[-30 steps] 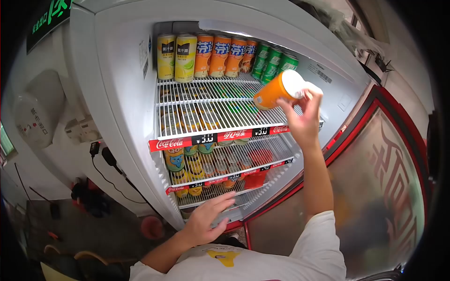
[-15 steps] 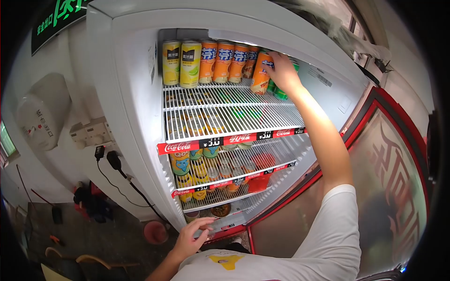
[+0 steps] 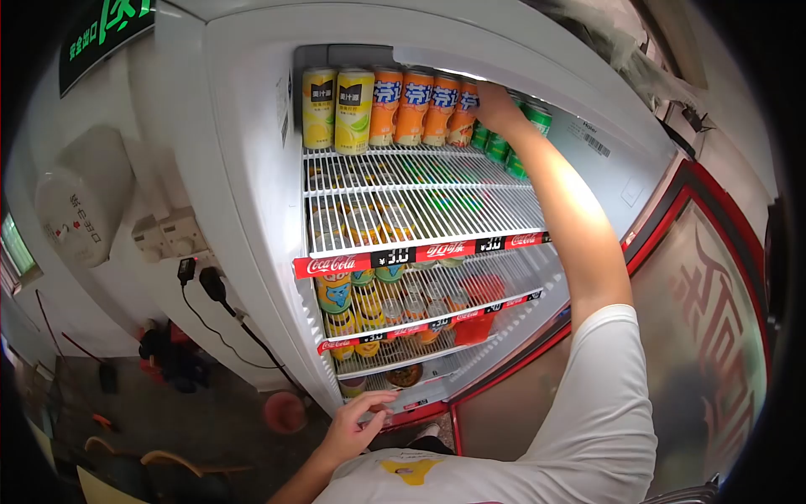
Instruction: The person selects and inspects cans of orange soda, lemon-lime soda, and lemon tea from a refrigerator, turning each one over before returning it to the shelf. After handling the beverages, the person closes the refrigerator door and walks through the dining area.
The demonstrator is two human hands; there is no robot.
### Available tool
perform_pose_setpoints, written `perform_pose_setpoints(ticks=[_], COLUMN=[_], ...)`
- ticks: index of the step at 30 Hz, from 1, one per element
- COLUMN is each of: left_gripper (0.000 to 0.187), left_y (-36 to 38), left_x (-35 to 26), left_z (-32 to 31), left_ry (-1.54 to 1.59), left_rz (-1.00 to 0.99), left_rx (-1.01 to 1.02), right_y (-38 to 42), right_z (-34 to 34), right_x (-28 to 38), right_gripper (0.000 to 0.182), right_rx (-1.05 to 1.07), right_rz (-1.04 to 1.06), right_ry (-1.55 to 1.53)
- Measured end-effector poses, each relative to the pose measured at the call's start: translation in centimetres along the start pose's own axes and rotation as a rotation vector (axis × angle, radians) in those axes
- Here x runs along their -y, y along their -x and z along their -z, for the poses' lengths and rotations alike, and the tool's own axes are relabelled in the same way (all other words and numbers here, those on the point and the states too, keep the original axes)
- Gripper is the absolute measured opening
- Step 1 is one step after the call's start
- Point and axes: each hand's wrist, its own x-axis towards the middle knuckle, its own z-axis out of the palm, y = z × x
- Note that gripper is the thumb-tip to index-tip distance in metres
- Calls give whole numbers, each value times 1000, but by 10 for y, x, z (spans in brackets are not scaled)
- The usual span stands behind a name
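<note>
On the top shelf, my right hand is closed around the upper right side of an orange soda can at the right end of the orange row. Some of its fingers are hidden behind the can. The can stands about upright beside other orange soda cans. Two yellow drink cans are at the left of this row. Green cans stand to the right, partly behind my wrist. Low down, before the bottom of the fridge, my left hand hangs with loosely bent fingers apart, holding nothing.
The white wire top shelf has a red price strip along its front. Lower shelves hold several bottles and cans. The fridge door stands open at the right. Plugs and a cable hang on the left wall.
My right hand has moved the orange can back and slightly left, from tilted in front of the row to upright in it. The view has shifted slightly; my left hand stays low.
</note>
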Motion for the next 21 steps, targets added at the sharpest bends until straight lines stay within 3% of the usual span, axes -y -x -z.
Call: perform_pose_setpoints(ticks=[3,7,9,11,13,15,17,19,20,21], left_gripper=[28,28,28,28,29,29,31,35,40,40], left_y=[0,4,4,-1,-4,-9,-13,-22,-28,-36], left_x=[5,13,21,26,32,38,54,69,82,90], left_z=[2,0,-3,-6,-9,-10,-10,-12,-13,-16], left_ry=[-50,-57,-62,-59,-61,-65,-38,6,13,11], left_rz=[-44,117,163,188,210,181,213,293,272,281], left_rx=[13,61,98,141,180,190,224,255,273,282], right_y=[37,140,200,265,307,345,391,443,453,458], right_z=[32,118,131,137,115,79,20,-65,-85,-101], right_x=[18,66,71,70,57,58,64,70,72,77], right_gripper=[64,41,34,31,28,27,26,33,33,35], right_rx=[-107,-136,-264,-126,282,796,1078,730,729,502], right_rz=[132,-9,64,142,430,278,-175,-427,-439,-498], right_ry=[-20,-465,-690,-973,-1285,-1470,-1407,-1274,-1281,-1102])
